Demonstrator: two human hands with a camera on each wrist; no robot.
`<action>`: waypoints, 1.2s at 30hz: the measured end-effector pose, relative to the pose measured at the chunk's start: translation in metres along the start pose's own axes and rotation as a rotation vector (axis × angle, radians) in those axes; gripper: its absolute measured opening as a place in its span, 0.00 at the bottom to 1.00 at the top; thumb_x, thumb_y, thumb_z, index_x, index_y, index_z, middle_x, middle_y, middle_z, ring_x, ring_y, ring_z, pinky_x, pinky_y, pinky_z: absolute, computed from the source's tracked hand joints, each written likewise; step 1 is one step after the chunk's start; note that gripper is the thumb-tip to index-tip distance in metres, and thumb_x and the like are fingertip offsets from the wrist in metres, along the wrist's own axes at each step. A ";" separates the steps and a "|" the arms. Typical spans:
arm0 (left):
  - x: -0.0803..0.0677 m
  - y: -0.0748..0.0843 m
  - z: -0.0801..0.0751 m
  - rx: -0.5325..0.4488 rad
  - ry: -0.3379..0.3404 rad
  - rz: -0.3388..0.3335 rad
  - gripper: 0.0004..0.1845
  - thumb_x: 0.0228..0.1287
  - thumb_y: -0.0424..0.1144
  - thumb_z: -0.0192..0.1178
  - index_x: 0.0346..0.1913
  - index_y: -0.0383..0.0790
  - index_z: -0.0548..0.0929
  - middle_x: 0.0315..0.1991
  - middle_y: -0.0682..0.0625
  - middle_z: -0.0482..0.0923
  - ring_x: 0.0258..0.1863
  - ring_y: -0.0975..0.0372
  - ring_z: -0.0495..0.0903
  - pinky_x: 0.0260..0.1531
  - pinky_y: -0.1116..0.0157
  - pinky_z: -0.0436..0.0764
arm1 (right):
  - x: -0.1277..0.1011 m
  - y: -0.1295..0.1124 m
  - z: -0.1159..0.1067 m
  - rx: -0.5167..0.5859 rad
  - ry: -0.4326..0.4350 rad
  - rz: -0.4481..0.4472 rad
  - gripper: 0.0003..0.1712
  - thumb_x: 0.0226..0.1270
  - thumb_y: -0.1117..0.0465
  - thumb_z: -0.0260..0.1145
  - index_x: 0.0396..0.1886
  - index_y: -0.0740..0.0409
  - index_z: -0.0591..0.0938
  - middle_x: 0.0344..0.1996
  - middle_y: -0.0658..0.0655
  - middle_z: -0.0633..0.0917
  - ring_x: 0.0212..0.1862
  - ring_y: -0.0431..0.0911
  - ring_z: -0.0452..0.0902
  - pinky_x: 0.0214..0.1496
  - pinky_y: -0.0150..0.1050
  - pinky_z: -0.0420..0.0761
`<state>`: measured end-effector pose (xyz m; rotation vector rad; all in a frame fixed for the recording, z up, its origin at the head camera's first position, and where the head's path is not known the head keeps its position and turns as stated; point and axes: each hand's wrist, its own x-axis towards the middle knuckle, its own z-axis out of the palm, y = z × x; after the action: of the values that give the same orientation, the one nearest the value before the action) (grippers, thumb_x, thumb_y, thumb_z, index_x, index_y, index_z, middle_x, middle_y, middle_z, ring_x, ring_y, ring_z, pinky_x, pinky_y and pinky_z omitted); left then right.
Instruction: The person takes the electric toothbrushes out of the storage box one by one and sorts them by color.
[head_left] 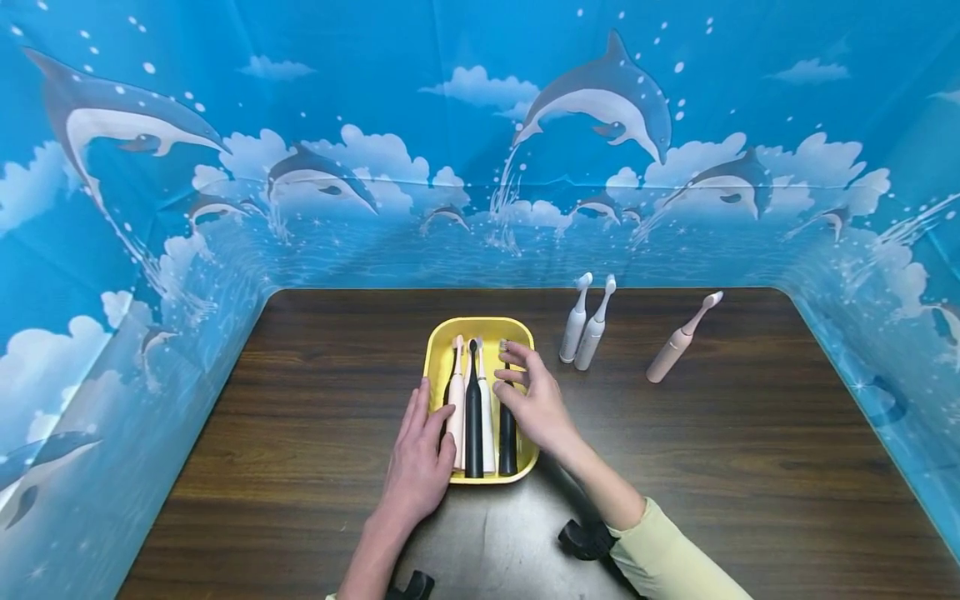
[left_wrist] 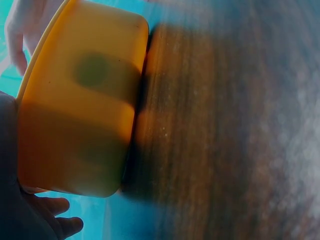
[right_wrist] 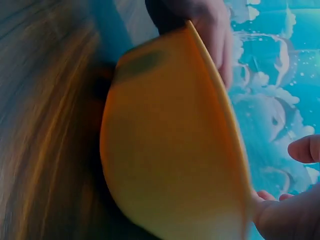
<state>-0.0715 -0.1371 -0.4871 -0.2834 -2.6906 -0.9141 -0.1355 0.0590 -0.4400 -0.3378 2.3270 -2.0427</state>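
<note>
The yellow tray (head_left: 517, 329) is sitting on the dark wooden table (head_left: 300, 433) in the head view, holding four electric toothbrushes side by side: a pink one (head_left: 456, 400), a black one (head_left: 473, 425), a white one (head_left: 486, 425) and a second black one (head_left: 507, 433). The left hand (head_left: 420, 462) is resting against the tray's left rim, fingers straight and gripping nothing. The right hand (head_left: 534, 404) is hovering over the tray's right side, fingers loosely spread above the second black toothbrush; contact cannot be confirmed. Two white toothbrushes (head_left: 585, 329) are lying just right of the tray, and a pink toothbrush (head_left: 678, 342) is lying further right of it. In the left wrist view, the tray's outer wall (left_wrist: 80, 115) is filling the left of the frame, standing on the table (left_wrist: 225, 125). In the right wrist view, the tray's wall (right_wrist: 170, 150) is showing again, fingertips (right_wrist: 305, 148) hanging free beside its rim.
</note>
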 end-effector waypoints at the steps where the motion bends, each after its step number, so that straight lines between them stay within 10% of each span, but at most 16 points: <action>1: 0.000 0.000 0.000 -0.001 0.002 0.006 0.19 0.66 0.32 0.57 0.59 0.32 0.82 0.79 0.33 0.53 0.75 0.37 0.57 0.71 0.42 0.62 | 0.002 0.001 0.004 -0.003 -0.024 0.026 0.36 0.66 0.69 0.62 0.74 0.68 0.65 0.65 0.70 0.76 0.61 0.61 0.79 0.62 0.54 0.79; 16: 0.002 0.001 -0.001 -0.004 -0.019 -0.017 0.20 0.67 0.32 0.56 0.60 0.31 0.80 0.79 0.33 0.52 0.77 0.39 0.54 0.72 0.42 0.60 | 0.027 0.010 0.031 0.101 -0.130 0.315 0.37 0.67 0.65 0.63 0.73 0.74 0.63 0.64 0.74 0.76 0.67 0.62 0.73 0.71 0.54 0.69; 24: 0.001 0.000 0.000 0.000 -0.019 -0.023 0.22 0.65 0.31 0.56 0.62 0.30 0.78 0.79 0.34 0.53 0.77 0.38 0.55 0.72 0.43 0.60 | 0.027 0.014 0.033 0.073 -0.271 0.345 0.35 0.68 0.64 0.65 0.70 0.73 0.66 0.49 0.66 0.87 0.41 0.48 0.85 0.56 0.43 0.80; 36: 0.001 0.001 0.000 0.011 -0.014 -0.023 0.20 0.65 0.31 0.56 0.60 0.31 0.80 0.79 0.34 0.54 0.76 0.37 0.56 0.70 0.40 0.62 | 0.020 0.016 0.034 0.069 -0.454 0.318 0.28 0.68 0.70 0.65 0.65 0.75 0.70 0.39 0.60 0.86 0.31 0.43 0.81 0.31 0.37 0.84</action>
<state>-0.0718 -0.1363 -0.4863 -0.2580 -2.7163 -0.9065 -0.1522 0.0237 -0.4578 -0.3559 1.8961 -1.6822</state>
